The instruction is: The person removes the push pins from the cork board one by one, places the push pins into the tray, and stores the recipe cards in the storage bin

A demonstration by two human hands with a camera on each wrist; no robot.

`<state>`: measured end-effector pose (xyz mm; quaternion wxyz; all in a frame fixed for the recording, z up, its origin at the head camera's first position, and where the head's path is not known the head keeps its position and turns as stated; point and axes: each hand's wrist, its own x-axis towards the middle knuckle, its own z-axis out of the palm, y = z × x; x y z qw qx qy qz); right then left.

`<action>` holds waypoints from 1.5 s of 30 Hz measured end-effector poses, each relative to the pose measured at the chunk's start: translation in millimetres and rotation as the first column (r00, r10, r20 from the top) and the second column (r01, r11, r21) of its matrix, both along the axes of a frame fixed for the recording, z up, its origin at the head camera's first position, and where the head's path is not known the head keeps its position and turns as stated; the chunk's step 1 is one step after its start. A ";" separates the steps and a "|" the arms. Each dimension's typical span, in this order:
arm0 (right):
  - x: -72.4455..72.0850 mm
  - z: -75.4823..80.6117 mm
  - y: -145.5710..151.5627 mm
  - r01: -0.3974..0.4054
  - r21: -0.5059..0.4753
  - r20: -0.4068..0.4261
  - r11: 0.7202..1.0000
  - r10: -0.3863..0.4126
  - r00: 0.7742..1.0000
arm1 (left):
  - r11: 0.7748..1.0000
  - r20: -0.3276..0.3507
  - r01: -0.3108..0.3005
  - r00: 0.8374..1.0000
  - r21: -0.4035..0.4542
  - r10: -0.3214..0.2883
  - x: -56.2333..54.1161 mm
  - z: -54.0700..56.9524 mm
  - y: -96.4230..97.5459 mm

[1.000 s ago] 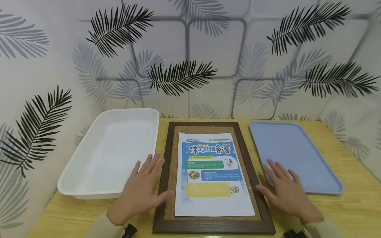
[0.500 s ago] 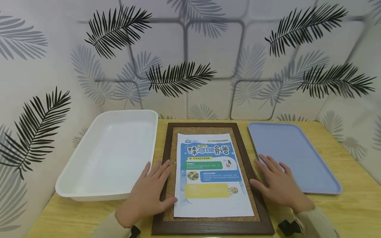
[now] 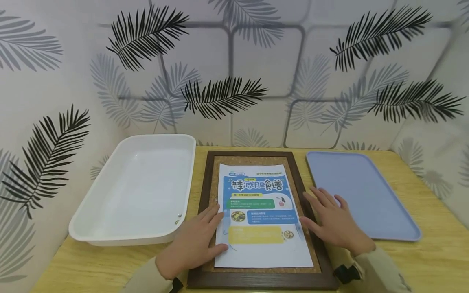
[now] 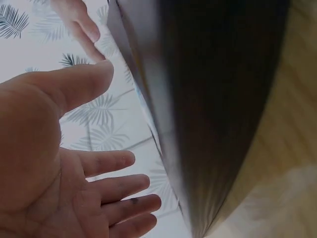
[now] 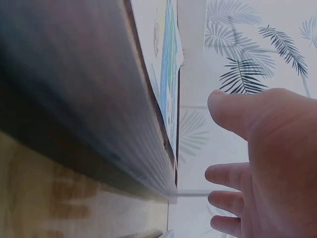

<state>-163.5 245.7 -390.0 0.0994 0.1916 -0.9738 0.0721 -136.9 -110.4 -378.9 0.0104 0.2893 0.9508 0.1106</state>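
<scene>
A printed paper sheet (image 3: 264, 254) with blue, green and yellow blocks lies on a cork board with a dark brown frame (image 3: 264, 280). My left hand (image 3: 192, 242) is over the frame's left side, its thumb over the sheet's lower left edge. On the other side, my right hand (image 3: 335, 221) is over the right side of the frame. Both wrist views show a gap between the board and the hand: the left hand (image 4: 74, 163) and the right hand (image 5: 277, 158) hover with fingers extended, holding nothing.
A deep white tray (image 3: 132, 191) stands left of the board, with a few tiny shiny items (image 3: 178, 219) in its near right corner. To the right lies a flat blue tray (image 3: 362, 191). A leaf-patterned wall (image 3: 256, 57) rises behind the wooden table (image 3: 436, 252).
My left hand has moved right from beside the white tray to over the board, uncovering the tiny items in the tray. My right hand has shifted left, inward over the frame. The sheet stays put.
</scene>
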 end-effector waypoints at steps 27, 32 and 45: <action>-30.9 8.5 -52.7 -0.172 -0.103 0.128 0.980 0.184 0.975 | 1.000 0.069 -0.027 0.997 0.008 0.027 -10.7 -13.3 -3.7; -39.9 5.0 -69.0 -0.201 -0.086 0.124 0.976 0.210 0.970 | 1.000 0.057 -0.025 0.998 -0.015 0.025 -7.2 -12.8 -3.0; -59.5 -5.4 -86.9 -0.179 -0.080 0.177 0.981 0.191 0.966 | 0.998 0.061 -0.039 0.997 -0.054 0.042 -4.7 -14.2 -0.5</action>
